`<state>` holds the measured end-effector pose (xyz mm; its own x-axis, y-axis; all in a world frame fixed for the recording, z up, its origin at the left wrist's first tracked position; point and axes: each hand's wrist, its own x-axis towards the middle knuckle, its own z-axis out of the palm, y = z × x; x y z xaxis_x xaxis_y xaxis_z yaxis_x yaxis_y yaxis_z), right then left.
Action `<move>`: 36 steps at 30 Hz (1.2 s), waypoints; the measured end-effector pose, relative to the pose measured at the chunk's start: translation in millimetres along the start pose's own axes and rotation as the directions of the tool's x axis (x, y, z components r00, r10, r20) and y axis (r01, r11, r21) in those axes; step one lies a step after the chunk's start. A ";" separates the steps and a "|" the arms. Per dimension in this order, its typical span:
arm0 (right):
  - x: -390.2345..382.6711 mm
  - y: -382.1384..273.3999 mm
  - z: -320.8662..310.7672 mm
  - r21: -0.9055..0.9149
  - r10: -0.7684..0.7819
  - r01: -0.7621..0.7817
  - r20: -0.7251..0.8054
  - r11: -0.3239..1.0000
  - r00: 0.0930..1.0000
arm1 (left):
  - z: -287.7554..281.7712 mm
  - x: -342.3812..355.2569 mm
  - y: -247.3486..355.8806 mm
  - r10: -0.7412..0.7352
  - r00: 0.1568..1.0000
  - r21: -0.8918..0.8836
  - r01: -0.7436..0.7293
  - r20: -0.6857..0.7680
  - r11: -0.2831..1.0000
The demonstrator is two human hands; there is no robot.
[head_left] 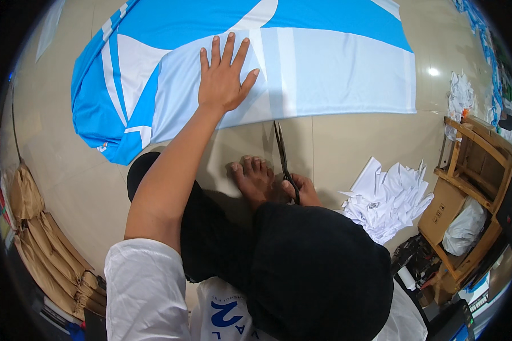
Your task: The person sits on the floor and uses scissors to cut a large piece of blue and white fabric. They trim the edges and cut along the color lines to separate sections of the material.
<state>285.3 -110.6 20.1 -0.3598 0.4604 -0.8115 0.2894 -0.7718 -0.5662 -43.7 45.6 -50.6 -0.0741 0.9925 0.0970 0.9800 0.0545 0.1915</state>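
My left hand (224, 79) lies with its fingers spread on the pale blue panel (347, 71) along the near side of a large fabric piece in bright blue and white (352, 17), bunched at its left end. Below the fabric's near edge, my right hand (301, 190) grips long dark scissors (280, 145), their tips close to that edge. My bare foot (250, 182) rests on the floor just left of the scissors. My dark-clothed knee hides part of the floor below my right hand.
On the tiled floor (96, 199), a white fabric heap (387, 199) is at my right, near a wooden frame (471, 136) with a cardboard box (444, 210) and white bag (463, 227). More white scraps (459, 96) lie farther back. Brown padded material (40, 244) runs along the left.
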 end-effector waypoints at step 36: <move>38.7 -15.0 21.2 0.011 0.016 -0.015 -0.071 1.000 0.997 | 12.2 -2.1 -3.7 0.007 0.998 0.037 -0.005 -0.058 0.999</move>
<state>248.3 -90.6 0.2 -0.2912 0.4781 -0.8286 0.2850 -0.7835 -0.5522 -45.0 44.7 -63.5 -0.0780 0.9848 0.1550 0.9865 0.0538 0.1548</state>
